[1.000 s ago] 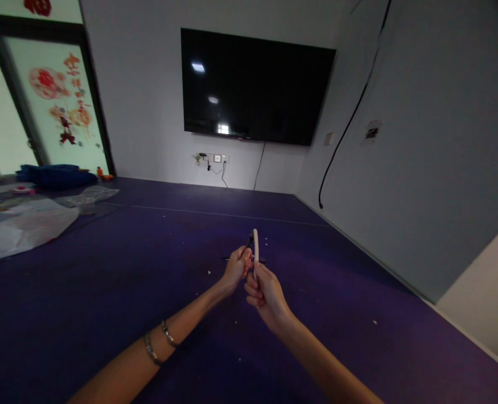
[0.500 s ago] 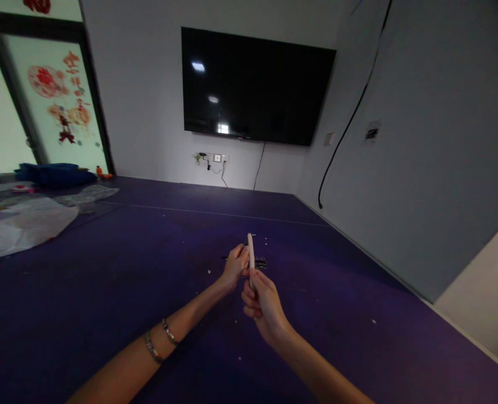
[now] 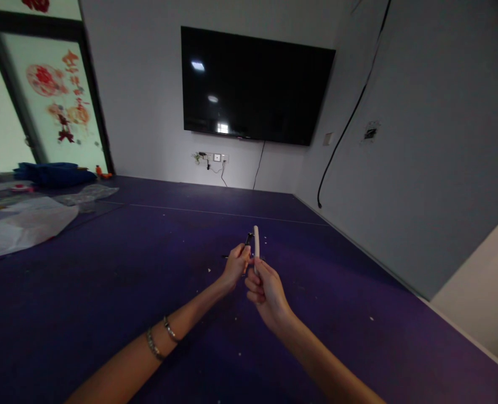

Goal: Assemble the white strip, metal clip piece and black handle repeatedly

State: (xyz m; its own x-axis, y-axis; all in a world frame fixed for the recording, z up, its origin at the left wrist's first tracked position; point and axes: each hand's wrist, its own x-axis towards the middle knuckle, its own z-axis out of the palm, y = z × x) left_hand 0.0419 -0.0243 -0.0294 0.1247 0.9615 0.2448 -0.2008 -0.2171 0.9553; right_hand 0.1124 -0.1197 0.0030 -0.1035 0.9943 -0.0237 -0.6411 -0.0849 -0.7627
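My right hand [image 3: 268, 292] is closed around the lower end of a slim, off-white, slightly bent stick [image 3: 256, 241], which stands nearly upright. Just left of it, my left hand [image 3: 237, 266] grips a small dark hand tool [image 3: 249, 239] whose upper end points away from me. What kind of tool it is, I cannot make out. Its tip is close beside the stick; whether they touch is unclear. Behind the hands, a thin dark item [image 3: 225, 256] shows in part. Two metal bracelets [image 3: 154, 344] circle my left forearm.
Small white bits [image 3: 209, 270] are scattered over the purple floor [image 3: 147, 269]. Plastic sheets [image 3: 30, 227] and a dark blue bundle [image 3: 55, 175] lie at the left. A black cable [image 3: 345, 133] hangs along the right wall, and a television [image 3: 257, 84] is mounted ahead.
My right hand has shifted slightly right and up with the stick, uncovering more of the dark tool. The dark flat item behind it is now mostly hidden. My left hand has hardly moved.
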